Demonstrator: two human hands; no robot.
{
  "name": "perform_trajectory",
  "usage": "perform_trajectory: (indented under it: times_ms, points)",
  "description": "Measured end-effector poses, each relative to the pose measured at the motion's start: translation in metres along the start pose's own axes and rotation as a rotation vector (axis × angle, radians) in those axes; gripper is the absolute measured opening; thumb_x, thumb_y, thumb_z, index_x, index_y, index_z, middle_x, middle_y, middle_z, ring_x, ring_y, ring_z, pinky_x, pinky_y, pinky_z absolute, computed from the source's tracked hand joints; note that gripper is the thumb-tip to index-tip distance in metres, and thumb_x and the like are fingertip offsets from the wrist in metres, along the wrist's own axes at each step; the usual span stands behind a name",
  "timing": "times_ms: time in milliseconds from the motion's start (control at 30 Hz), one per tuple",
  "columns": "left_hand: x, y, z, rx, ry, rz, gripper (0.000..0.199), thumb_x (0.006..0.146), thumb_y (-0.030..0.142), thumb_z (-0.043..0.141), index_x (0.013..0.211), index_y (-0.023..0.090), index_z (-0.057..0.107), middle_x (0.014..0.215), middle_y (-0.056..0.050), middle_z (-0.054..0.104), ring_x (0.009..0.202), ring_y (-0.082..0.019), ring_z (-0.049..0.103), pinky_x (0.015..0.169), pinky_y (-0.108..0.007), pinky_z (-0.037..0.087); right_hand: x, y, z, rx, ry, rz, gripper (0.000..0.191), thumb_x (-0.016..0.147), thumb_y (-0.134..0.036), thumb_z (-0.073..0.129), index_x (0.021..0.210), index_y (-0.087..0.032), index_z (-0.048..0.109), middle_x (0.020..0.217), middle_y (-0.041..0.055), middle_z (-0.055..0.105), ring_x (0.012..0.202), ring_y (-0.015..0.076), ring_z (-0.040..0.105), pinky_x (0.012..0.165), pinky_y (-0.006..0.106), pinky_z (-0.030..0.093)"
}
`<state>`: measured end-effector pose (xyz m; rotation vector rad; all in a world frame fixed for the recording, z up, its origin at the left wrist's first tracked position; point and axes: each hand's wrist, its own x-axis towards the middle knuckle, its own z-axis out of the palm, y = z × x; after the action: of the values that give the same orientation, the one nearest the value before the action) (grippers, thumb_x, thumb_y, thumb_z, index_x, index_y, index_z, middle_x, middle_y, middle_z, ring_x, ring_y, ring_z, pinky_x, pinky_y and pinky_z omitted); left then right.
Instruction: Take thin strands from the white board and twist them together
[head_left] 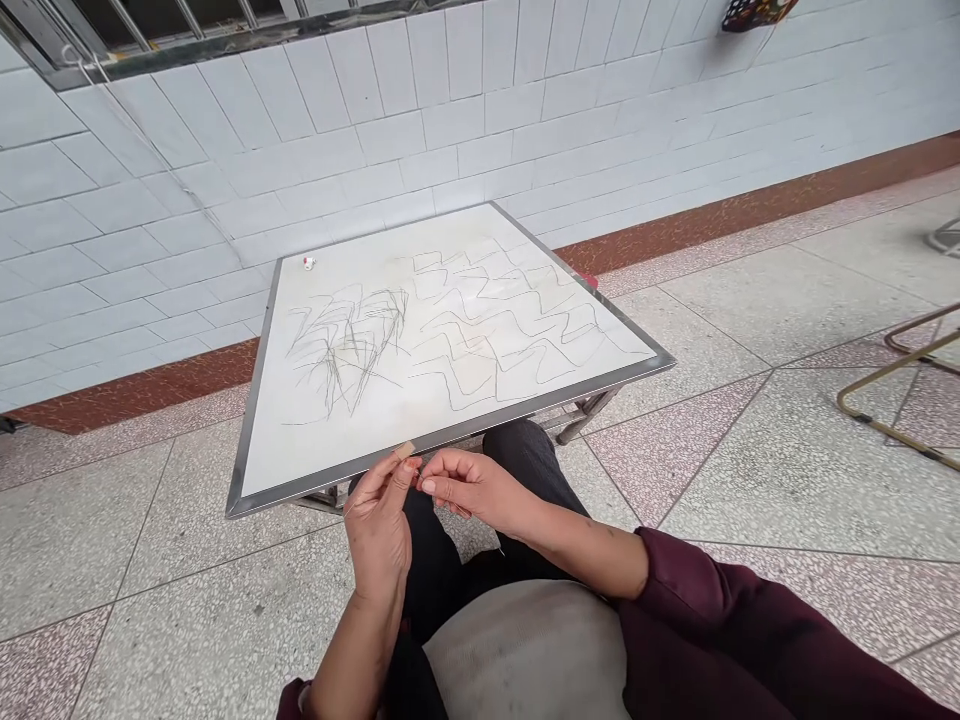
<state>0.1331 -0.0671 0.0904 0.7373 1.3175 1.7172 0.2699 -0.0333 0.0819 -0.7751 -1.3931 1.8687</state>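
My left hand [381,530] is raised at the table's near edge, thumb and index finger pinched together. A tan strip [405,451], perhaps tape or a bandage, covers the tip of its index finger. Close beside it, my right hand [476,488] is closed too, its thumb and index finger pinching a thin dark wire-like strand [419,474] that runs toward the left fingertips. On the white tabletop, a tangled heap of thin dark strands [352,345] lies to the left. Several separate strands, bent into steps [496,372], are spread on the right.
The table [448,432] has a grey metal rim and stands near a white tiled wall [405,130]. A small white and red item [309,263] rests by its far left corner. Tubular metal legs [862,415] stand on the floor at right.
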Motion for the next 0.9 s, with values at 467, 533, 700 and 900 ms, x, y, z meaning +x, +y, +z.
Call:
perform_trajectory:
  times_ms: [467,533,700,900]
  points:
    - [0.003,0.001,-0.007,-0.083,-0.002,-0.044,0.027,0.068,0.028,0.084,0.092,0.019,0.078,0.075,-0.002,0.071,0.067,-0.011,0.063,0.064,-0.022,0.052,-0.010,0.007,0.002,-0.179,0.038,-0.017,0.021,0.088,-0.041,0.062,0.090,-0.020,0.064,0.061,-0.0049,0.053,0.047,0.0074,0.043,0.043,0.019,0.034]
    - [0.003,0.001,-0.007,-0.064,0.018,-0.023,0.026,0.069,0.028,0.083,0.093,0.018,0.078,0.075,-0.002,0.071,0.068,-0.011,0.063,0.065,-0.022,0.052,-0.010,0.008,0.001,-0.223,0.031,-0.056,0.018,0.088,-0.038,0.061,0.092,-0.020,0.065,0.063,-0.0041,0.055,0.048,0.0075,0.045,0.044,0.019,0.036]
    - [0.001,0.000,-0.009,0.044,-0.032,0.031,0.031,0.074,0.029,0.079,0.103,0.021,0.076,0.073,0.002,0.066,0.069,-0.010,0.062,0.068,-0.022,0.052,-0.011,0.011,0.001,-0.234,0.050,-0.073,0.021,0.091,-0.039,0.058,0.084,-0.019,0.062,0.062,-0.0040,0.054,0.047,0.0070,0.045,0.044,0.018,0.038]
    - [-0.002,-0.003,-0.010,0.147,-0.087,0.012,0.040,0.072,0.030,0.081,0.110,0.023,0.074,0.078,0.002,0.064,0.069,-0.009,0.060,0.070,-0.022,0.052,-0.011,0.014,0.001,-0.211,0.048,-0.032,0.027,0.091,-0.044,0.057,0.083,-0.019,0.062,0.061,-0.0043,0.053,0.048,0.0076,0.048,0.043,0.018,0.042]
